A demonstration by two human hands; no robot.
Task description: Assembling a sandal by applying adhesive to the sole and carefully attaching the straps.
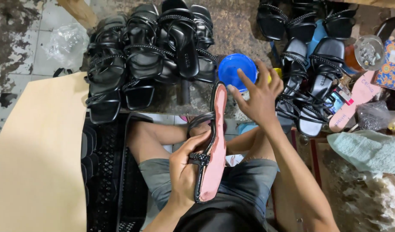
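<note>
My left hand (pixel 185 166) grips a black strappy sandal (pixel 213 146) held on edge over my lap, its pink underside facing right. Black straps curl out on the sandal's left side. My right hand (pixel 258 93) is raised above the sandal's toe end, fingers spread, with nothing in it. It hovers beside a blue round container (pixel 234 69) standing on the low worktable (pixel 238 30). A yellow object peeks out behind the right hand.
Several finished black sandals (pixel 150 56) lie heaped on the table at the left, and more (pixel 311 81) at the right. A tan sheet (pixel 38 159) lies left. A pink insole (pixel 354 101), a glass dish (pixel 369 51) and pale cloth (pixel 369 150) sit right.
</note>
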